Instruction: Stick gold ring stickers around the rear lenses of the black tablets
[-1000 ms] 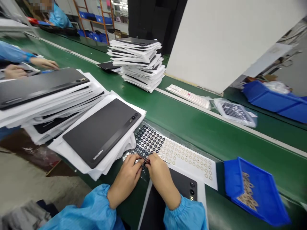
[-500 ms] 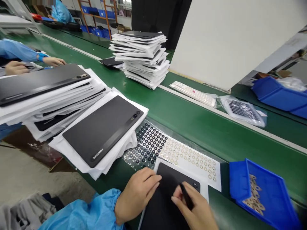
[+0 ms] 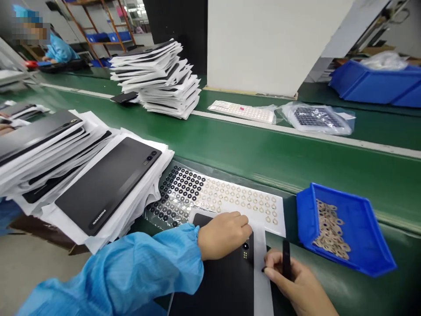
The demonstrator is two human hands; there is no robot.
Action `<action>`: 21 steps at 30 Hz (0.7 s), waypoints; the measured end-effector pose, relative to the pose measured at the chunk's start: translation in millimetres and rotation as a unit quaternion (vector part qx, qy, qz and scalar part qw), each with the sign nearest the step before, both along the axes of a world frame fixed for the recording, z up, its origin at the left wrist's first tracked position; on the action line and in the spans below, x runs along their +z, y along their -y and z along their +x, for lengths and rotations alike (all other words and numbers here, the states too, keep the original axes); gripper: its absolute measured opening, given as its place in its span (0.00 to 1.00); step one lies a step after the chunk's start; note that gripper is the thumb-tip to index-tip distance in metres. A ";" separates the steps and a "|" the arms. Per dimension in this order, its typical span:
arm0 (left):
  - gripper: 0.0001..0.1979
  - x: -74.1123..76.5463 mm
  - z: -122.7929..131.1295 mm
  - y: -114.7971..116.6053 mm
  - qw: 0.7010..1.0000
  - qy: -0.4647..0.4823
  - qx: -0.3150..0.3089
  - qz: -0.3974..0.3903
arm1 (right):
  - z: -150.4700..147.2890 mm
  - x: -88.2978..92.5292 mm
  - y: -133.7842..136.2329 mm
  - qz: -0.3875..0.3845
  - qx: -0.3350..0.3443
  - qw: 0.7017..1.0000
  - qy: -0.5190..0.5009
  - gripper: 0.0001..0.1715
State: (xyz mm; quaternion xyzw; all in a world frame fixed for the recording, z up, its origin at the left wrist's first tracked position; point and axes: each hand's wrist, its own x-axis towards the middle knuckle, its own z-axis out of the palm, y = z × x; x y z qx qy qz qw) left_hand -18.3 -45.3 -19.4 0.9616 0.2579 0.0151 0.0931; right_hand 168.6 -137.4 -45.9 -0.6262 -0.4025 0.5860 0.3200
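Head view: I see the left hand (image 3: pixel 225 235) over the camera corner of a flat matte-black rectangular tablet (image 3: pixel 217 289), fingers curled — cannot tell whether they grip anything. Right hand (image 3: pixel 301 281) grasps a slim black stick-like tool (image 3: pixel 286 259), just right of the tablet. Tablet lies on a white paper sheet (image 3: pixel 263 289) on the green bench (image 3: pixel 230 140), near a blue plastic bin (image 3: pixel 358 232).

Counted: three large panel stacks (image 3: pixel 167 90), one foreground panel (image 3: pixel 220 285), one black tool (image 3: pixel 286 259), one ring sheet (image 3: pixel 243 196), two wrapped sheets (image 3: pixel 318 119) and one blue ring tray (image 3: pixel 365 237).
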 end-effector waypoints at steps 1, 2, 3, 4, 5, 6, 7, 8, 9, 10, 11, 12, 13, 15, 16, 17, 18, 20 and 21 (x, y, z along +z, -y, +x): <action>0.02 0.3 1.3 -0.4 1.000 -0.007 -0.010 0.008 | 0.9 -0.2 0.0 -0.001 0.013 1.000 -0.001 0.17; 0.02 0.8 2.2 -0.6 1.000 -0.014 -0.020 0.016 | 1.9 0.0 -0.1 -0.001 0.024 1.000 -0.002 0.17; 0.02 1.4 2.9 -0.6 0.999 -0.020 -0.030 0.025 | 2.8 0.6 -0.5 -0.001 0.031 1.000 -0.001 0.16; 0.03 2.0 3.8 -0.4 0.998 -0.027 -0.038 0.036 | 3.4 1.6 -1.0 0.000 0.034 0.999 -0.001 0.16; 0.03 2.6 5.0 -0.2 0.997 -0.034 -0.044 0.047 | 3.4 3.1 -1.5 -0.001 0.036 0.999 -0.002 0.16; 0.04 3.2 6.4 0.1 0.996 -0.040 -0.049 0.059 | 2.9 4.9 -2.1 -0.001 0.037 0.999 -0.003 0.15; 0.04 3.6 8.1 0.6 0.995 -0.044 -0.052 0.071 | 2.1 6.8 -2.6 -0.001 0.036 0.999 -0.004 0.15; 0.05 4.1 9.8 1.2 0.994 -0.047 -0.055 0.082 | 1.2 8.6 -2.9 -0.001 0.036 0.999 -0.006 0.15; 0.06 4.5 11.4 1.9 0.993 -0.049 -0.060 0.092 | 0.2 10.2 -3.0 0.000 0.035 0.999 -0.008 0.15; 0.07 4.9 12.9 2.7 0.991 -0.050 -0.065 0.102 | -0.6 11.4 -2.9 0.001 0.035 0.999 -0.011 0.14; 0.08 5.3 14.1 3.6 0.990 -0.051 -0.072 0.112 | -1.1 12.4 -2.7 0.003 0.035 0.999 -0.013 0.14; 0.08 5.7 15.1 4.5 0.988 -0.051 -0.080 0.122 | -1.3 13.1 -2.4 0.004 0.035 0.999 -0.014 0.14; 0.08 6.2 15.8 5.3 0.986 -0.052 -0.089 0.132 | -1.3 13.6 -2.0 0.006 0.034 0.999 -0.016 0.14; 0.09 7.4 17.2 6.8 0.981 -0.055 -0.109 0.152 | -1.0 14.4 -1.5 0.010 0.030 0.999 -0.018 0.14; 0.09 8.0 18.0 7.5 0.978 -0.058 -0.119 0.160 | -0.8 14.8 -1.4 0.011 0.028 0.999 -0.018 0.14; 0.09 8.8 19.0 8.1 0.976 -0.063 -0.129 0.166 | -0.7 15.3 -1.4 0.012 0.025 0.999 -0.019 0.14; 0.09 9.5 20.3 8.8 0.973 -0.070 -0.138 0.171 | -0.6 15.6 -1.5 0.013 0.024 0.999 -0.020 0.13; 0.09 11.0 23.6 10.0 0.968 -0.089 -0.157 0.176 | -0.4 16.2 -1.7 0.016 0.024 0.999 -0.024 0.13; 0.08 11.6 25.4 10.7 0.965 -0.099 -0.165 0.178 | -0.2 16.3 -1.8 0.019 0.024 0.999 -0.027 0.13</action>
